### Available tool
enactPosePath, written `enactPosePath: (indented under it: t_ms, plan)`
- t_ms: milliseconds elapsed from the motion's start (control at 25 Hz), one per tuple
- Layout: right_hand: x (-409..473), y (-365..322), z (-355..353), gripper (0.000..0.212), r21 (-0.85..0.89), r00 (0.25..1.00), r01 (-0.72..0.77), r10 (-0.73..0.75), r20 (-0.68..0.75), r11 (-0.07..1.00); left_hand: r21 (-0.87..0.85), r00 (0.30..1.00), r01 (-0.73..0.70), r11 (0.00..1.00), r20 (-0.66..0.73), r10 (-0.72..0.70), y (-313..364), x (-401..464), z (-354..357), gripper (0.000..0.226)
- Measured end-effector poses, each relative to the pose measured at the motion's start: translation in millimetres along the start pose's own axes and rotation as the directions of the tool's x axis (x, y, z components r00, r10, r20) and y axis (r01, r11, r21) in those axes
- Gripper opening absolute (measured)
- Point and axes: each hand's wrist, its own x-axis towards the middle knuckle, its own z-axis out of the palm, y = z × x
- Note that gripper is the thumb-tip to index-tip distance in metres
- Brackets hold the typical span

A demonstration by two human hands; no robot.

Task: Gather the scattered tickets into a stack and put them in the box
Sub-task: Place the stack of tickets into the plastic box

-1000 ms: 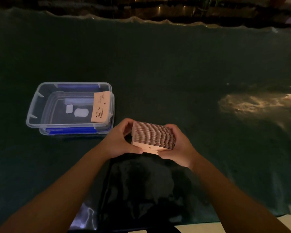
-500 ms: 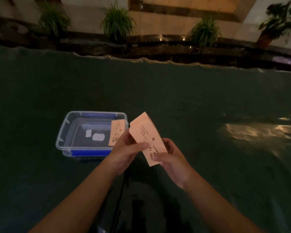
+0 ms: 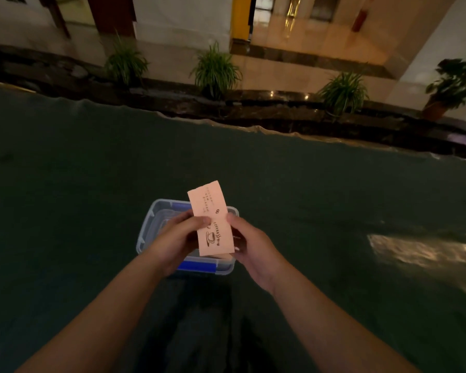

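A stack of pink coffee tickets is held upright, its printed face towards me, directly above the clear plastic box with blue clips. My left hand grips the stack's left edge with the thumb on the front. My right hand holds the right edge. Another pink ticket shows just below the stack, inside the box near its front wall. The hands hide most of the box's inside.
The box stands on a dark green cloth that covers the table. Beyond the cloth's wavy far edge runs a dark ledge with potted plants. A bright light patch lies on the cloth at the right.
The stack went from flat and edge-on to upright with its face showing, and both hands carried it left, from beside the box to over it. The head tilted up.
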Motion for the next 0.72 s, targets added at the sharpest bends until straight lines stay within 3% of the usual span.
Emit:
enactPosePath:
  t_ms: [200, 480, 720]
  plan:
    - [36.5, -12.9, 33.8, 0.026, -0.196, 0.997, -0.01, -0.006, -0.079, 0.981, 0.02, 0.995, 0.095, 0.995, -0.034, -0.094, 17.3, 19.4, -40.3, 0.054]
    - [84.9, 1.1, 55.8, 0.033, -0.229, 0.981, -0.11, 0.068, -0.184, 0.967, 0.073, 0.978, 0.194, 0.978, -0.089, -0.187, 14.7, 59.3, -67.8, 0.043]
    - [111.9, 27.8, 54.1, 0.015, -0.209, 0.946, -0.253, 0.195, -0.26, 0.945, 0.077, 0.928, 0.355, 0.932, -0.146, -0.342, -8.6, 90.8, -68.1, 0.038]
